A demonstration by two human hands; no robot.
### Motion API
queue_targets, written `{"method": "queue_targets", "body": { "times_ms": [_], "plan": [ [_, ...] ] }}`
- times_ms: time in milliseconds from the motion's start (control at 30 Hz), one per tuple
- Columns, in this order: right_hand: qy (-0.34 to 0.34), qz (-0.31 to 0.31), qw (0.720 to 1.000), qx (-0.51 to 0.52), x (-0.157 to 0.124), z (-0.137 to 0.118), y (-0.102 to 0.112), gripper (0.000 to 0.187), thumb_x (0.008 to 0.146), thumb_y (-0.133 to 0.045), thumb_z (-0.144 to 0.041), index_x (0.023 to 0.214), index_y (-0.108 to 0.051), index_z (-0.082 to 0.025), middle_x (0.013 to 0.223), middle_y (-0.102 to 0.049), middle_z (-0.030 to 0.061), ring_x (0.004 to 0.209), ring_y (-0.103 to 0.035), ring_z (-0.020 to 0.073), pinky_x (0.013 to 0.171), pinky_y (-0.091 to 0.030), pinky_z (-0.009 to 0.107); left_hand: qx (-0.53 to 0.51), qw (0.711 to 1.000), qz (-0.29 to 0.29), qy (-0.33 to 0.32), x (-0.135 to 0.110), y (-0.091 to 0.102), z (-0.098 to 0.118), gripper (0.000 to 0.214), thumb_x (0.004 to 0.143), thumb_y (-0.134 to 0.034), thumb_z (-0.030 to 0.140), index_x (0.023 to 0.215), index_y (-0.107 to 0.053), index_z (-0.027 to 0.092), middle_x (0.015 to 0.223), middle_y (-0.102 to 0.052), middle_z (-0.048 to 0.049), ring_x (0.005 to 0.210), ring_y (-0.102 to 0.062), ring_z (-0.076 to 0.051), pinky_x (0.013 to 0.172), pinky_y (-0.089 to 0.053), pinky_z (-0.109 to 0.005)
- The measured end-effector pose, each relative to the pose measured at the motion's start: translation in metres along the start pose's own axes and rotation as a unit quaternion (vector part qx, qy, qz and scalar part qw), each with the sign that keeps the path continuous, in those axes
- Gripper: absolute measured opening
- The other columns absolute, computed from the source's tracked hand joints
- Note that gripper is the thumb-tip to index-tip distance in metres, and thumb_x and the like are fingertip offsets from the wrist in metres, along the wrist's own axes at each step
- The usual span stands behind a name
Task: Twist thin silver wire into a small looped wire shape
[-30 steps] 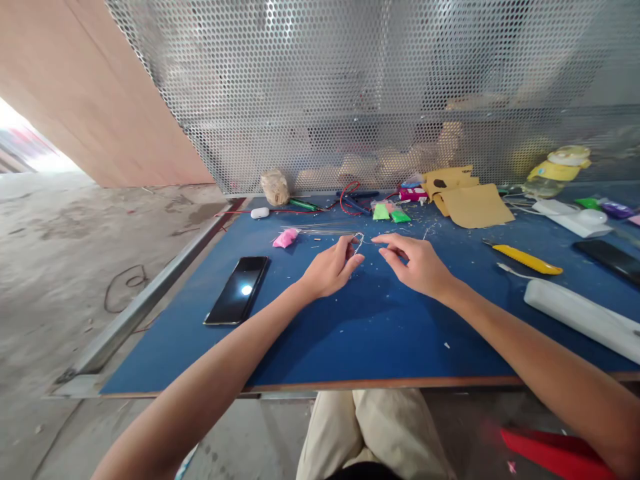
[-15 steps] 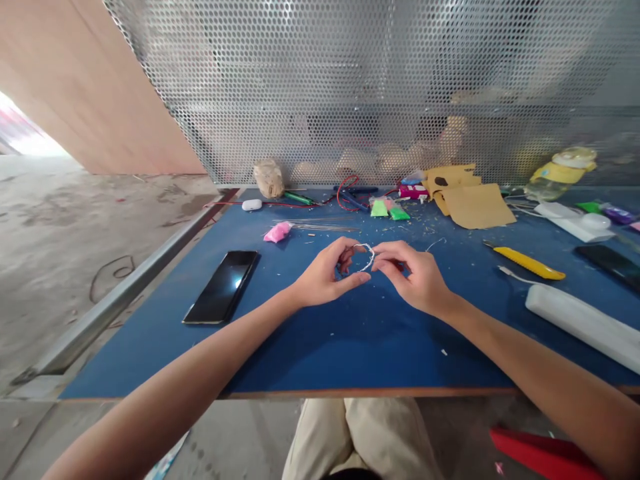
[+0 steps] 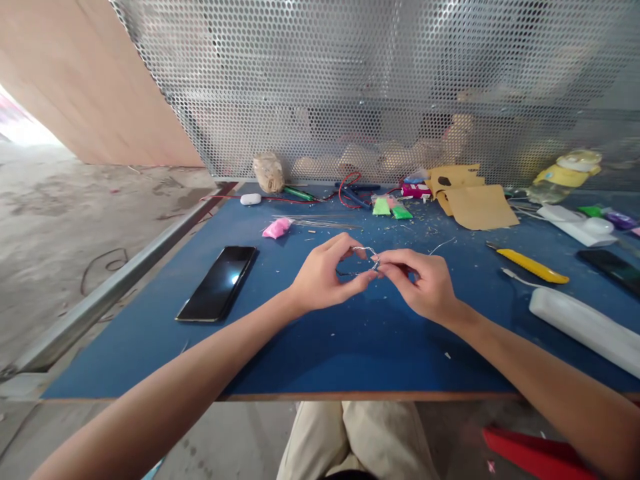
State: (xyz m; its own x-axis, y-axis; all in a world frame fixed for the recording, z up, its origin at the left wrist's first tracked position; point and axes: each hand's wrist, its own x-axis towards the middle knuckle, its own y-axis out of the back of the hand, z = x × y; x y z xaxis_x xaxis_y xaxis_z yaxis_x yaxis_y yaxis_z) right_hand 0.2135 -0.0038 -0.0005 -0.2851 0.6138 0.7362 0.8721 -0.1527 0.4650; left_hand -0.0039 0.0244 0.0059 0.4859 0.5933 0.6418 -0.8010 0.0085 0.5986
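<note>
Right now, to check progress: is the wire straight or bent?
Bent: the wire curls into a small loop, pinched between the fingertips of the left hand and right hand.

- One view, worn on your head; it faces forward and down over the blue table (image 3: pixel 320 360)
- Near enough that your left hand (image 3: pixel 325 280) and right hand (image 3: pixel 425 287) sit mid-frame
</note>
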Motion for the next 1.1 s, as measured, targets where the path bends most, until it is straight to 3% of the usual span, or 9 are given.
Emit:
{"method": "queue_targets", "body": {
  "times_ms": [167,333,533,667,767,967,1100],
  "plan": [
    [0.02,0.005,1.0,-0.002,-0.001,-0.008,0.0,0.02,0.093,-0.063,-0.011,0.108,-0.072,-0.022,0.085,-0.076,-0.0016,0.066,-0.067,0.0079,0.061,-0.051,0.019,0.057,0.998,0.008,-0.015,0.0,0.004,0.008,0.026,0.086,-0.067,0.041,0.09,-0.055,0.017,0.082,-0.06,0.0001,0.066,-0.049,-0.01,0.062,-0.042,-0.024],
    [0.038,0.021,0.998,-0.044,-0.003,-0.013,-0.001,0.02,0.093,-0.063,-0.012,0.108,-0.071,-0.021,0.083,-0.072,0.0,0.057,-0.053,0.008,0.054,-0.044,0.023,0.07,0.998,0.007,-0.008,0.001,0.001,0.015,0.027,0.088,-0.062,0.042,0.086,-0.05,0.019,0.076,-0.057,0.0012,0.064,-0.049,-0.011,0.059,-0.042,-0.025],
    [-0.006,0.043,0.999,-0.022,0.0,-0.014,-0.003,0.018,0.093,-0.063,-0.015,0.106,-0.072,-0.024,0.093,-0.076,0.0008,0.057,-0.052,0.008,0.054,-0.045,0.023,0.143,0.99,0.006,-0.008,0.002,0.0,0.017,0.044,0.09,-0.064,0.045,0.12,-0.053,0.015,0.101,-0.064,-0.0069,0.084,-0.064,-0.017,0.067,-0.054,-0.029],
    [-0.073,0.039,0.997,0.008,0.002,-0.016,-0.003,0.016,0.094,-0.063,-0.02,0.105,-0.074,-0.025,0.09,-0.076,-0.0018,0.057,-0.054,0.0073,0.051,-0.044,0.022,0.204,0.978,0.022,-0.04,0.002,0.004,0.013,0.047,0.096,-0.06,0.036,0.138,-0.047,0.019,0.126,-0.064,-0.0096,0.113,-0.065,-0.022,0.091,-0.06,-0.035],
    [-0.1,0.047,0.994,0.022,0.003,-0.016,-0.003,0.014,0.094,-0.064,-0.023,0.103,-0.075,-0.026,0.088,-0.076,-0.0022,0.057,-0.055,0.008,0.052,-0.045,0.023,0.228,0.971,0.02,-0.068,0.002,0.006,0.01,0.049,0.098,-0.058,0.033,0.144,-0.045,0.021,0.134,-0.063,-0.0094,0.12,-0.064,-0.023,0.099,-0.059,-0.038],
    [-0.096,0.054,0.993,0.042,0.006,-0.015,-0.002,0.014,0.094,-0.063,-0.022,0.097,-0.076,-0.026,0.086,-0.072,-0.0004,0.066,-0.057,0.0122,0.057,-0.045,0.028,0.187,0.979,0.001,-0.082,0.001,0.003,0.012,0.05,0.099,-0.056,0.028,0.146,-0.044,0.017,0.134,-0.063,-0.0128,0.12,-0.066,-0.023,0.1,-0.06,-0.04],
    [-0.072,0.053,0.995,0.049,0.009,-0.012,0.0,0.014,0.093,-0.062,-0.021,0.095,-0.075,-0.027,0.091,-0.073,0.001,0.079,-0.062,0.0168,0.072,-0.05,0.034,0.104,0.993,-0.006,-0.063,0.0,-0.002,0.012,0.048,0.098,-0.058,0.026,0.144,-0.047,0.017,0.136,-0.062,-0.0127,0.119,-0.066,-0.022,0.099,-0.061,-0.039]
  ]
}}
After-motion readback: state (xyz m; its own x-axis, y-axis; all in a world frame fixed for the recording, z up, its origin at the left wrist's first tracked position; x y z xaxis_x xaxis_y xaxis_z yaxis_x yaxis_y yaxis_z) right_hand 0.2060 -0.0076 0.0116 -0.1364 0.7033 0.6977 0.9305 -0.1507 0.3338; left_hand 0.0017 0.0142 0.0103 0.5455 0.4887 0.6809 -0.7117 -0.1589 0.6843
